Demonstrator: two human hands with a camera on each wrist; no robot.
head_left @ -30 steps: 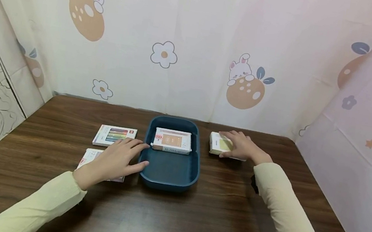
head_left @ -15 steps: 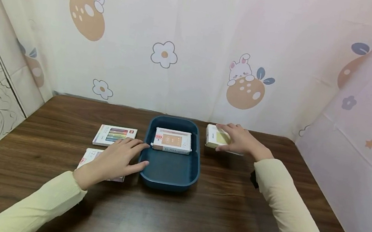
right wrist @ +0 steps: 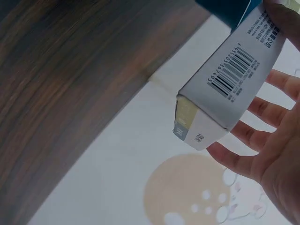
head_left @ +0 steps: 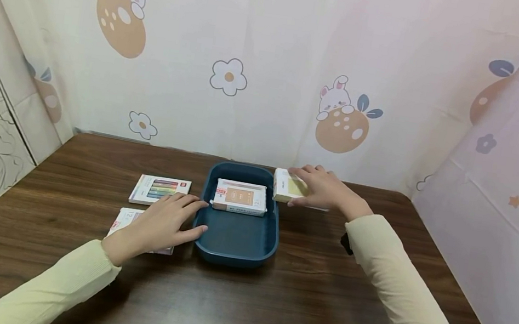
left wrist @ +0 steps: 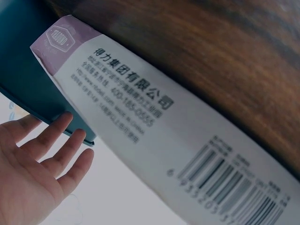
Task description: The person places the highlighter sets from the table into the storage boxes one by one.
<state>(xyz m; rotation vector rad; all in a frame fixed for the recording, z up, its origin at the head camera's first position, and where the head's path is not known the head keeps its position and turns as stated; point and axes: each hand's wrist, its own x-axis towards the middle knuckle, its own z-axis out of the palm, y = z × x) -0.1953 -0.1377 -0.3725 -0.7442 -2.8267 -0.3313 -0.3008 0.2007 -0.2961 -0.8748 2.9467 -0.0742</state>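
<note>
My right hand [head_left: 325,189] grips a white and yellow box [head_left: 286,186], raised off the table beside the right rim of a dark blue tray [head_left: 232,259]. Its barcode side shows in the right wrist view, with the fingers behind it. Inside the tray's far half lies a white box with a brown panel [head_left: 239,197]. At the tray's left rim my left hand [head_left: 158,225] rests with fingers spread, holding nothing. Partly under that hand lies a white and purple box [head_left: 124,218], seen close up in the left wrist view.
A flat white box with colored sticks pictured on it [head_left: 160,191] lies left of the tray, behind the left hand. All stand on a dark wooden table [head_left: 238,314]. A patterned curtain [head_left: 282,32] hangs behind the table's back edge.
My right hand has lifted the white and yellow box and carried it left to the tray's right rim. The left hand and the tray have stayed put.
</note>
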